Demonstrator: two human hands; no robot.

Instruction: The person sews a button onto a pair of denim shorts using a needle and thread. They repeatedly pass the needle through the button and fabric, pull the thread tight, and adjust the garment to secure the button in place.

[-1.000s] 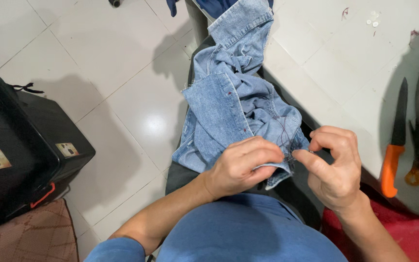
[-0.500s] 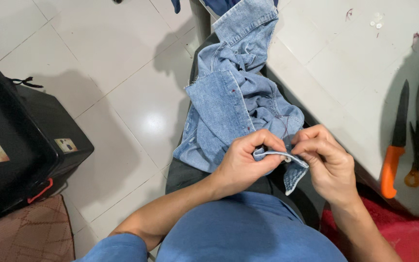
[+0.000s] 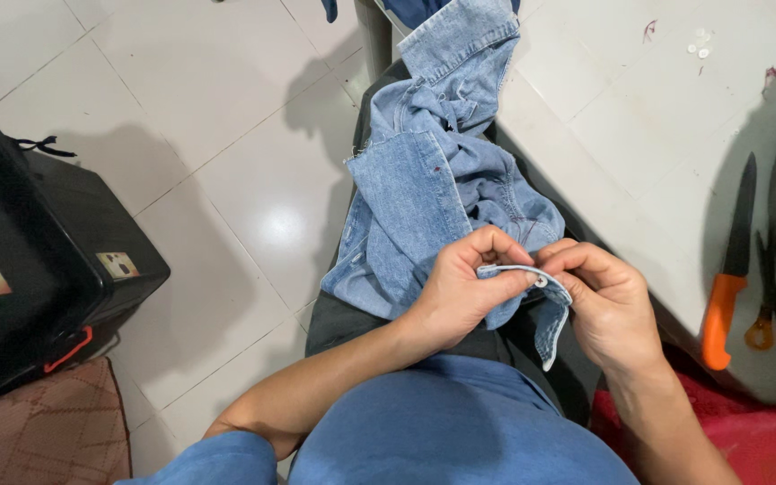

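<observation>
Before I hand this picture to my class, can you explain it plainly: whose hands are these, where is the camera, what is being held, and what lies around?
There is no machine here. A person wears a camera on the head, so the one view looks down on their own two bare hands over their lap.

The left hand and the right hand both pinch a narrow edge of a light blue denim garment, which is draped across the lap. A small pale button sits on that edge between the fingers.

To the right is a white tiled counter with an orange-handled knife and scissors on it. On the floor to the left stands a black case.
</observation>
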